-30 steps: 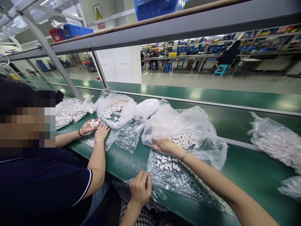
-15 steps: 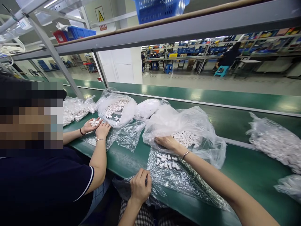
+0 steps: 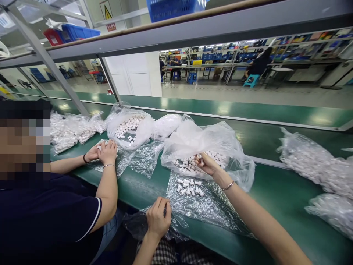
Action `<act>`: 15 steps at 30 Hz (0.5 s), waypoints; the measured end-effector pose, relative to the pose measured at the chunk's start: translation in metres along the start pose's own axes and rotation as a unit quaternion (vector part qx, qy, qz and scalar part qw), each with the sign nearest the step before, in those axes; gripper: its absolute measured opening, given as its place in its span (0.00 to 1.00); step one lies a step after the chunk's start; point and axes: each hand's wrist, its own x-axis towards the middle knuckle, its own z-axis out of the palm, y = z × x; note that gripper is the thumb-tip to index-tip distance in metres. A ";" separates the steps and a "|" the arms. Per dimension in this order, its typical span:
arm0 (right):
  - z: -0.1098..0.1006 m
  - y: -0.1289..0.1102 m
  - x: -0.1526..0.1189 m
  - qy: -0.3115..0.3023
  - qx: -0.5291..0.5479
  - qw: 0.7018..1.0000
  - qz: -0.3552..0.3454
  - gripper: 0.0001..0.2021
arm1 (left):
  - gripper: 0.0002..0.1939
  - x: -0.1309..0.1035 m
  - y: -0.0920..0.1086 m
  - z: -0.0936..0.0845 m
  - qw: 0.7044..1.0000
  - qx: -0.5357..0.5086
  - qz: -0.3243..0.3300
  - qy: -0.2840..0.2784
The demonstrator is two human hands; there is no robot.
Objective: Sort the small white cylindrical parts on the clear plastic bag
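Fittings (image 3: 188, 191) lie before and in the bag (image 3: 193, 134): nearest, short of it, the left hand (image 3: 159, 218) curls, grip unclear; then film (image 3: 209, 213), bearing fittings with mixed axes; at the bag's mouth the right hand (image 3: 207, 164), closer to the pile (image 3: 219, 158) on either side, pinches one

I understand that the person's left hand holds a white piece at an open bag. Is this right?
Not quite: the side is wrong. In the head view, the person's right hand holds a white piece at an open bag.
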 end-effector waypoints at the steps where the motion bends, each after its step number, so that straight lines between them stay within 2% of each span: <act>1: -0.001 -0.002 -0.004 -0.014 0.038 0.999 0.012 0.14 | 0.11 0.000 0.001 0.000 1.000 0.002 0.001 0.002; 6: -0.002 -0.010 -0.027 -0.076 0.177 0.979 0.066 0.16 | 0.12 0.005 0.005 -0.005 0.999 0.030 0.013 0.014; 11: -0.001 -0.016 -0.049 -0.079 0.261 0.957 0.098 0.16 | 0.10 0.010 0.009 -0.009 0.998 0.052 0.028 0.031; 15: -0.006 -0.020 -0.073 -0.072 0.246 0.962 0.091 0.10 | 0.10 0.011 0.009 -0.010 0.998 0.046 0.027 0.021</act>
